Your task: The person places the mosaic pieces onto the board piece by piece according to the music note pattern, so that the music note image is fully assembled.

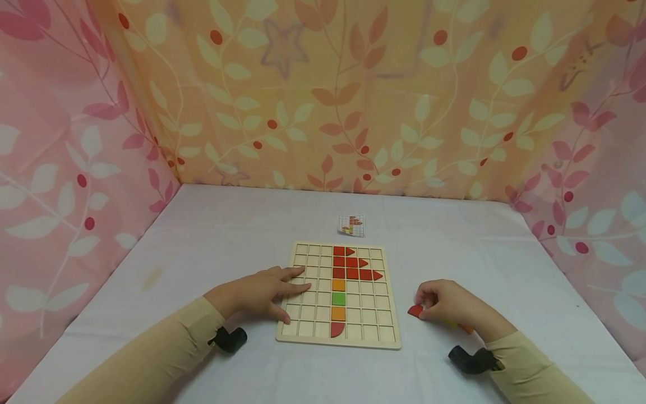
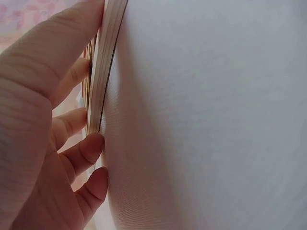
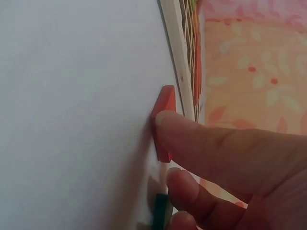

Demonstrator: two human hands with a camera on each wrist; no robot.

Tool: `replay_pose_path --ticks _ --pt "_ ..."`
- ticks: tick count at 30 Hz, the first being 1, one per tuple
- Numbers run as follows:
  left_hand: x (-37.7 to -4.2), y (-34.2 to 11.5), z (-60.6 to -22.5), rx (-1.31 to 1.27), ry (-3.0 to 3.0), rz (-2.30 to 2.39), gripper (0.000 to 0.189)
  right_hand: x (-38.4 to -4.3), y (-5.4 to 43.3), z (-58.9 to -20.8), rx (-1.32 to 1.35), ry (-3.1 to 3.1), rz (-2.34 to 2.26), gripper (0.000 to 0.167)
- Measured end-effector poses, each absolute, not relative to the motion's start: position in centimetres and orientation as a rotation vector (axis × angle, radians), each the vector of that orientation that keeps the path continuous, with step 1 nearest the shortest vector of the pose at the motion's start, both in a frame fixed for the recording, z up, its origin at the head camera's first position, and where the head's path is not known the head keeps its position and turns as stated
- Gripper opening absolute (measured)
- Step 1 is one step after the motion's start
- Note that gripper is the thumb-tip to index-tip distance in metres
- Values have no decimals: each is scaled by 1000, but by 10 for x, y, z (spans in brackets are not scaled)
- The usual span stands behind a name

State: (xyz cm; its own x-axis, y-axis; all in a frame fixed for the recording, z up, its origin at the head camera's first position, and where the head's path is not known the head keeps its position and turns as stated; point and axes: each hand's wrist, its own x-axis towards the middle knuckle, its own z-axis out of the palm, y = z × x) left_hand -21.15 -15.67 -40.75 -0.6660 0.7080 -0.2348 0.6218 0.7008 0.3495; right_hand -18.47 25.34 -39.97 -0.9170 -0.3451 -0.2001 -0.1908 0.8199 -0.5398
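From my remote station I logged a flat table surface covered in plain white cloth (image 1: 217,216), with a faint tan mark (image 1: 151,278) at left. Directly on it: a pale wooden rectangular grid board (image 1: 339,343), near centre; a small white printed card (image 1: 351,225) just past its far edge; and, to its right, a yellow piece (image 1: 449,322) and an orange piece (image 1: 466,328), both partly hidden, shapes unclear to me.

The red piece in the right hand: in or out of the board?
Out: the right hand holds the red piece beside the wooden grid board.
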Motion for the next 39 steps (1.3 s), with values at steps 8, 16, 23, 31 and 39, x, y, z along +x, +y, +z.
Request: replay_pose_path --ticks 8,16,23,31,39 --pt "-212 -157 -408 1023 2557 349 79 -187 240 -392 -467 2679 -702 23" --pt "-212 -158 -408 1049 2564 340 79 -201 210 -381 -570 2597 -848 13" --pt "-214 -158 -410 1055 2560 331 80 -211 164 -378 -713 2566 -904 9" --pt "-215 -158 -411 1073 2557 327 86 -220 120 -381 -804 2502 -947 11" --pt "-216 -158 -410 1086 2557 302 86 -231 92 -389 -807 2459 -948 10"
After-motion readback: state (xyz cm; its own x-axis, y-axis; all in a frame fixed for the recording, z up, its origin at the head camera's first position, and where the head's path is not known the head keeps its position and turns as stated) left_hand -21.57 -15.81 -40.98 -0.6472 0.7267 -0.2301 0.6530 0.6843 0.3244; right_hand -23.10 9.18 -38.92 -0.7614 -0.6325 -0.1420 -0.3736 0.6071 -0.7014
